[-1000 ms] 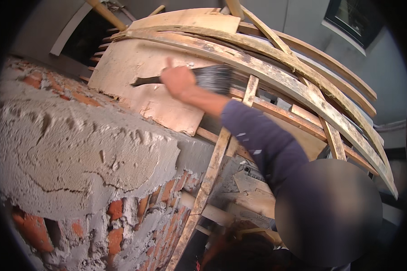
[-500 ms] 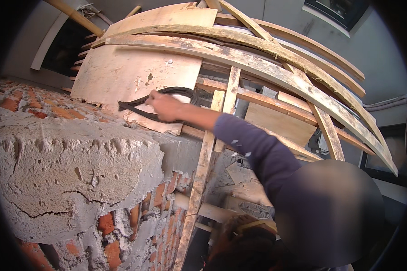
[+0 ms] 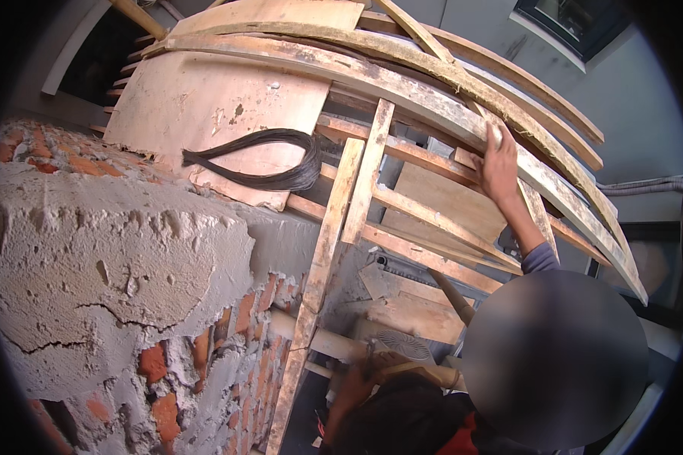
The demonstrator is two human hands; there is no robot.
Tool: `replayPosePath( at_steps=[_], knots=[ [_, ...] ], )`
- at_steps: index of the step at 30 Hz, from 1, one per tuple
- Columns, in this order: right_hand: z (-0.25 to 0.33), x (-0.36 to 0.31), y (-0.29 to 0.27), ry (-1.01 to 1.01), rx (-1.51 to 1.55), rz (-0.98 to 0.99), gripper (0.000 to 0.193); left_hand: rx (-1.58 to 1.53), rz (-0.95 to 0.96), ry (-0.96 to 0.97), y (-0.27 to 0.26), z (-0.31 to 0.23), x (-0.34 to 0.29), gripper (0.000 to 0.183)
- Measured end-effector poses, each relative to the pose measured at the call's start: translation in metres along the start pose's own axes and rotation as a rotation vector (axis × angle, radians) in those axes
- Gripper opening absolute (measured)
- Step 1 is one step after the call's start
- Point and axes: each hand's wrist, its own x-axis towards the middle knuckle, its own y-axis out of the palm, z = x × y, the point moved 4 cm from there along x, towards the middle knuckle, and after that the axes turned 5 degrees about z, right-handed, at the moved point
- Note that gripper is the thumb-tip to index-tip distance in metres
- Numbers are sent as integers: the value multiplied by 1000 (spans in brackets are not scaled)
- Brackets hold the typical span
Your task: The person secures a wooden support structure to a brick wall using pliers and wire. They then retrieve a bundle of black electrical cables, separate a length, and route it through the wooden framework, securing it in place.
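Neither of my hands shows. A bundle of thin black wire (image 3: 300,180), bent into a teardrop loop, lies on the pale plywood sheet (image 3: 178,106). No hand touches it. To its right, a co-worker's bare hand (image 3: 499,168) rests at a long curved timber (image 3: 425,100), fingers bent over its edge. That person's dark sleeve (image 3: 540,259) runs down to a blurred head shape. At the lower edge is another hand (image 3: 353,388), beside dark hair and a bit of red cloth; it appears to be a second person's, and its grip is unclear.
On the left stands a broken brick wall (image 3: 171,417) with cracked grey mortar (image 3: 114,265). An upright wooden batten (image 3: 319,280) runs along it. Timber strips cross behind. Below are a round fan grille (image 3: 402,345) and a pole (image 3: 451,296). A dark window (image 3: 573,23) is upper right.
The co-worker's hand has left the wire bundle and moved right to the long timber. The bundle stays on the plywood. My view has shifted slightly, and the hand below shows more plainly.
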Motion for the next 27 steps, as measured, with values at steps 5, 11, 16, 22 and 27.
replayPosePath(
  at_steps=[5,11,16,22,27],
  knots=[
    [-59,15,35,25,129,322,71,-21,-35,-19,-1,-7,7,29],
    [-65,34,32,-22,245,435,61,162,12,-26,-8,-10,13,35],
    [-67,28,29,27,281,359,61,161,-62,-40,-15,-15,-6,47],
    [-67,31,41,-5,306,302,59,235,-98,14,-15,-1,-18,53],
    [-81,55,48,104,319,405,59,313,-38,-26,-13,17,-22,64]
  ],
)
